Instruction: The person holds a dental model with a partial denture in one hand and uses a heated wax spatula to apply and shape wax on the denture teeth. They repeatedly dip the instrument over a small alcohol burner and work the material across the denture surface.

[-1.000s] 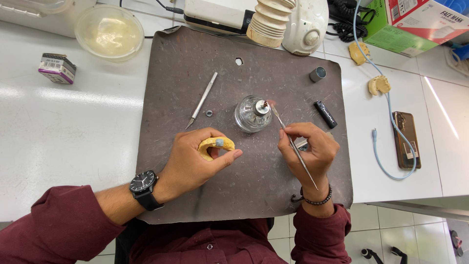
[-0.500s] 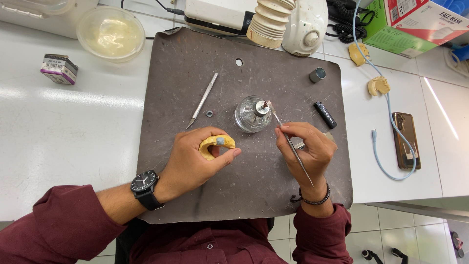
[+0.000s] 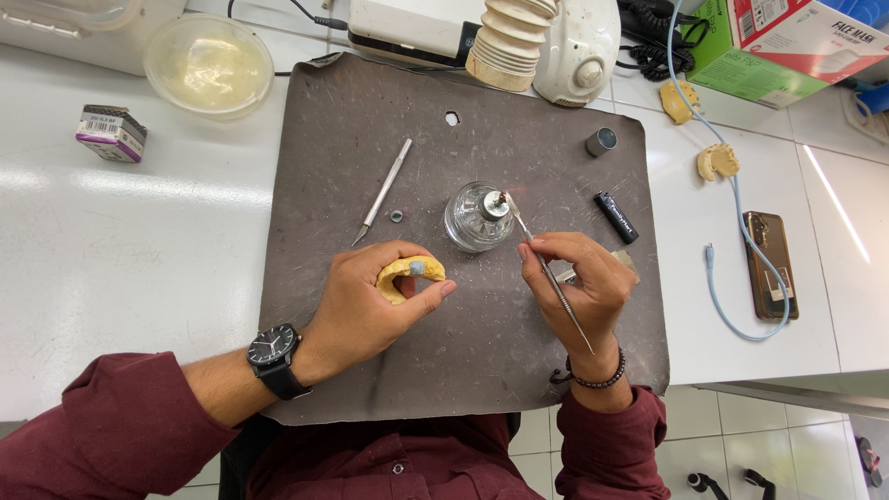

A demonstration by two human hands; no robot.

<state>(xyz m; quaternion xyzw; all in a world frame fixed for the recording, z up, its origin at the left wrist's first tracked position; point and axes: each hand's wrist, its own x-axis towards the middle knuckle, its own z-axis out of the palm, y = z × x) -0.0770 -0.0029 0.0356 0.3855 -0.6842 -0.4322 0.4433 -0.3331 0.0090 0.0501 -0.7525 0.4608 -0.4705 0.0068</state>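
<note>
Cast: yellow horseshoe-shaped dental plaster cast (image 3: 404, 274) with a small grey patch on top, held just above the dark grey rubber work mat (image 3: 352, 120), near its centre front.
Left hand: left hand (image 3: 370, 296) had fingers curled closed around the cast, thumb under, index over it.
Right hand: right hand (image 3: 579, 282) pinched a thin metal dental instrument (image 3: 548, 273) pen-style, fingers closed on the shaft.
Tip: instrument tip sat at the wick of the small clear glass spirit lamp (image 3: 478, 218), just beside the cast; small flame visible.
Mat, left: loose slim metal hand tool (image 3: 383, 192), tiny grey ring beside it.
Mat, right: black lighter (image 3: 616, 218), small metal cap (image 3: 601, 141).
Beyond mat: round translucent lidded tub (image 3: 210, 63), brown phone (image 3: 770, 266) on the white bench.
</note>
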